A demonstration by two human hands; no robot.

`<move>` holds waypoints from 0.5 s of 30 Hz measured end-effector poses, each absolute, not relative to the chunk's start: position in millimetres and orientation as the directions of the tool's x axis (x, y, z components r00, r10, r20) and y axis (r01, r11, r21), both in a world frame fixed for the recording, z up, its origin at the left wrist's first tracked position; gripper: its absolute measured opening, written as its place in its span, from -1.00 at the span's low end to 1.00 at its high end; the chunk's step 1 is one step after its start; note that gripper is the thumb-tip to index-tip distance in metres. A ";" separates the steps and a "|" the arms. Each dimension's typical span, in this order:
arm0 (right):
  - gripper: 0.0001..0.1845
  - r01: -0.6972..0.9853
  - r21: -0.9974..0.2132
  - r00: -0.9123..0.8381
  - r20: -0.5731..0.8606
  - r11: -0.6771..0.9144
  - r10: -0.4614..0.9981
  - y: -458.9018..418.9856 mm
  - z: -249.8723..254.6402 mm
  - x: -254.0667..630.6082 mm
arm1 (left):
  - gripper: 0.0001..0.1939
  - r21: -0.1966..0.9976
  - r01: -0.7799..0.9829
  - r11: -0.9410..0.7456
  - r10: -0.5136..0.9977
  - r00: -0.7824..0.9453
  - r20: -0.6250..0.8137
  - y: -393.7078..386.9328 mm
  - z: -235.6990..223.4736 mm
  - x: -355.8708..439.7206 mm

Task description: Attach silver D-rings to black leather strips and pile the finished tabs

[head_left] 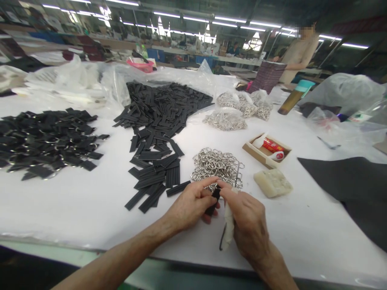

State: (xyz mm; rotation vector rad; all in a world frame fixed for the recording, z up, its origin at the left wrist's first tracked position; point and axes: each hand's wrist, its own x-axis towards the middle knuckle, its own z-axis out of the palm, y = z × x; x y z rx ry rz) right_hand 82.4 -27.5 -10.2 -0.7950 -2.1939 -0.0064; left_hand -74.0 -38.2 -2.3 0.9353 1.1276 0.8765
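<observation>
My left hand and my right hand meet over the white table, both pinching a small black strip between their fingertips. A white rag-like piece hangs from my right hand. Just beyond my fingers lies a heap of silver metal rings. A spread of loose black strips reaches from the far middle down to the left of my hands.
A second pile of black pieces with rings lies at left. Bags of metal rings, a small cardboard tray with tubes, a pale block and dark sheet material sit to the right. A person stands far back right.
</observation>
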 end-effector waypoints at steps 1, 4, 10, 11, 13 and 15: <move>-0.79 0.502 -0.354 -0.461 0.662 0.789 0.590 -27.1 -12.3 83.5 | -0.39 0.914 -0.130 0.385 0.911 0.213 -0.353 -37.9 -1.8 -75.2; -0.78 0.404 -0.662 -0.322 0.543 0.631 0.776 -25.9 -20.7 85.8 | -0.41 0.878 -0.191 0.439 0.887 0.249 -0.390 -37.4 -1.4 -78.3; -0.83 0.387 -0.749 -0.189 0.506 0.538 0.841 -28.2 -27.8 82.3 | -0.53 0.852 -0.313 0.419 0.901 0.257 -0.348 -37.6 -3.6 -79.0; -0.84 0.396 -0.742 -0.172 0.519 0.541 0.837 -29.1 -27.7 81.6 | -0.53 0.851 -0.326 0.413 0.906 0.244 -0.346 -37.5 -3.9 -79.0; -0.84 0.416 -0.708 -0.137 0.572 0.571 0.809 -30.4 -27.5 81.2 | -0.50 0.853 -0.340 0.396 0.916 0.205 -0.343 -37.1 -5.1 -79.0; -0.82 0.428 -0.663 -0.151 0.618 0.614 0.772 -30.4 -27.4 81.4 | -0.49 0.855 -0.354 0.379 0.925 0.179 -0.336 -36.6 -7.0 -79.1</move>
